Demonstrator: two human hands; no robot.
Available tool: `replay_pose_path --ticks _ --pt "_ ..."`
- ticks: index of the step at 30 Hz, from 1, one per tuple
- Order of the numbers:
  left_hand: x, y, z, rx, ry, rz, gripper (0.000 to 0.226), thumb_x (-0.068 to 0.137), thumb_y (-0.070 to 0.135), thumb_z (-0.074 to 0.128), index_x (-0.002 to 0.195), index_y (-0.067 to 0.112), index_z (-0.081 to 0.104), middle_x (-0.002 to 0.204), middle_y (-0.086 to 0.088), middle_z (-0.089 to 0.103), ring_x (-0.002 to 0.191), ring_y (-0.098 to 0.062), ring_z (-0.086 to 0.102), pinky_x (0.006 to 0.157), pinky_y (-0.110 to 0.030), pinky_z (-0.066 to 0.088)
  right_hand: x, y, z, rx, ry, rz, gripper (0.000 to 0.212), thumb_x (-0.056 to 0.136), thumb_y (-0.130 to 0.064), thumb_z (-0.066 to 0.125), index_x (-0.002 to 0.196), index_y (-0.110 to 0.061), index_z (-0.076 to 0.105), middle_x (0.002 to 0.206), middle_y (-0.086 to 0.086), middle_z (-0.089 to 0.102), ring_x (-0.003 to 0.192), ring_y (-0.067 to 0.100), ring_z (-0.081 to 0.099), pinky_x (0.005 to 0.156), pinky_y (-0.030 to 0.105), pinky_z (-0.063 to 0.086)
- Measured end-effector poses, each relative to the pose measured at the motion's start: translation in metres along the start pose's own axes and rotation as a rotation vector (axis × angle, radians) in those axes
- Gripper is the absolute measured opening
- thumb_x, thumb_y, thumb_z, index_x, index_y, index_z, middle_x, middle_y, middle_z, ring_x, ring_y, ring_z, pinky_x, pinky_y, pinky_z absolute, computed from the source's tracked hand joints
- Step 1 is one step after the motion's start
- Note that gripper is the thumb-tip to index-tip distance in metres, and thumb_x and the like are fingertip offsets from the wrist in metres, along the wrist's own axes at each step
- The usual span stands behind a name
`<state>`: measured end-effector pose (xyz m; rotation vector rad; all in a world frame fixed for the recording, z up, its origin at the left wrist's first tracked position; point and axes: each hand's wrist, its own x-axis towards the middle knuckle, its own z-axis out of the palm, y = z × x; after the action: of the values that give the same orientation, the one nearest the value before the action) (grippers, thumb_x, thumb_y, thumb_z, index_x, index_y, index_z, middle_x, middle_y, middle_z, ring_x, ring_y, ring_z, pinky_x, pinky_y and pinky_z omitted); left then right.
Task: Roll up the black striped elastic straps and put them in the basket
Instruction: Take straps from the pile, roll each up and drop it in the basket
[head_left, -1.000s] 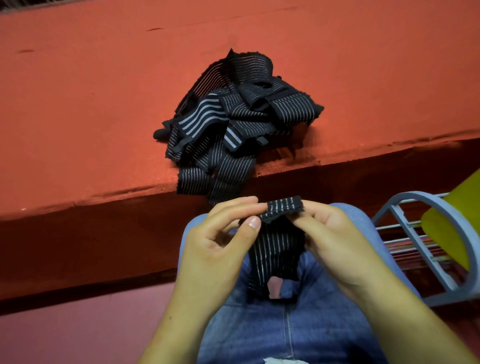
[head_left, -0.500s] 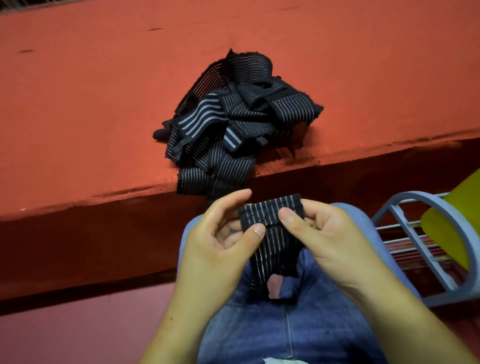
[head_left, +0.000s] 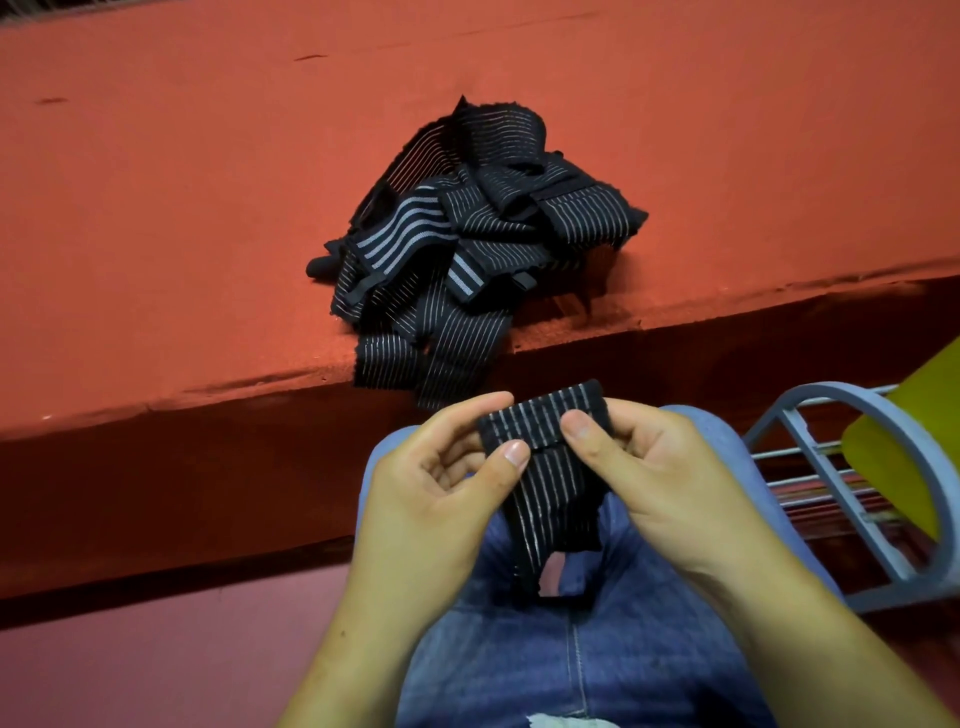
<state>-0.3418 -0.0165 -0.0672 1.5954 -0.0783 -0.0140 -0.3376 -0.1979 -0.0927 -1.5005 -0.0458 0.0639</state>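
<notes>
held strap (head_left: 540, 421): woven elastic cloth, matt black, thin pale stripes | strap pile (head_left: 467, 249): same cloth, frayed ends | surface (head_left: 182, 208): red paint, matt, rough, chipped edge | jeans (head_left: 571, 654): blue denim | frame (head_left: 896, 410): grey-blue painted metal, scuffed | yellow piece (head_left: 904, 457): smooth, slight sheen

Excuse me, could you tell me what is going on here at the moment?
A seated person holds one black striped strap over their lap. The left hand and right hand both pinch its upper end, which is folded over once, while the rest hangs down over the jeans. A pile of more straps lies on the red ledge ahead, some hanging over its edge.
</notes>
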Motion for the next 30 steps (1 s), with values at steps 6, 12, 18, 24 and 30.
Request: replay_pose_path --ticks 6,12,18,24,30 --pt "0.003 0.003 0.001 0.037 0.05 0.072 0.029 0.087 0.002 0.076 0.11 0.02 0.075 0.1 0.007 0.079 0.092 -0.007 0.074 0.081 -0.014 0.054 0.0 0.0 0.001 0.049 -0.007 0.103 0.039 0.089 -0.049 0.064 0.107 -0.02 0.081 0.101 0.019 0.079 0.095 0.032 0.076 0.093 0.056 0.057" --pt "0.007 0.006 0.001 0.087 0.074 0.15 0.03 0.088 0.003 0.077 0.107 0.026 0.075 0.103 0.008 0.077 0.101 -0.008 0.073 0.089 -0.022 0.056 0.002 0.001 -0.005 -0.016 -0.044 0.155 0.077 0.086 -0.072 0.062 0.103 0.002 0.073 0.106 0.032 0.073 0.105 0.049 0.071 0.103 0.07 0.048" --pt "0.009 0.004 0.002 0.12 0.061 0.208 0.034 0.087 -0.007 0.074 0.1 0.024 0.076 0.105 0.009 0.077 0.103 -0.006 0.071 0.089 -0.016 0.052 0.003 0.004 -0.008 0.108 -0.002 0.152 0.044 0.092 -0.036 0.058 0.101 0.004 0.073 0.102 0.029 0.074 0.092 0.028 0.065 0.091 0.057 0.049" --pt "0.01 -0.003 0.002 0.186 0.075 0.256 0.036 0.084 -0.012 0.073 0.091 0.024 0.078 0.111 0.009 0.076 0.103 -0.008 0.072 0.087 -0.014 0.051 -0.001 -0.005 -0.009 0.167 -0.043 0.094 0.046 0.09 -0.053 0.066 0.108 -0.013 0.08 0.109 0.018 0.077 0.105 0.033 0.073 0.098 0.049 0.05" --pt "0.011 -0.003 0.003 0.197 0.056 0.273 0.043 0.087 -0.013 0.07 0.102 0.027 0.076 0.114 0.01 0.074 0.108 -0.007 0.07 0.086 -0.013 0.051 0.003 -0.012 -0.004 0.076 0.036 0.042 0.038 0.093 -0.038 0.066 0.114 -0.009 0.077 0.108 0.014 0.08 0.107 0.029 0.076 0.096 0.043 0.058"
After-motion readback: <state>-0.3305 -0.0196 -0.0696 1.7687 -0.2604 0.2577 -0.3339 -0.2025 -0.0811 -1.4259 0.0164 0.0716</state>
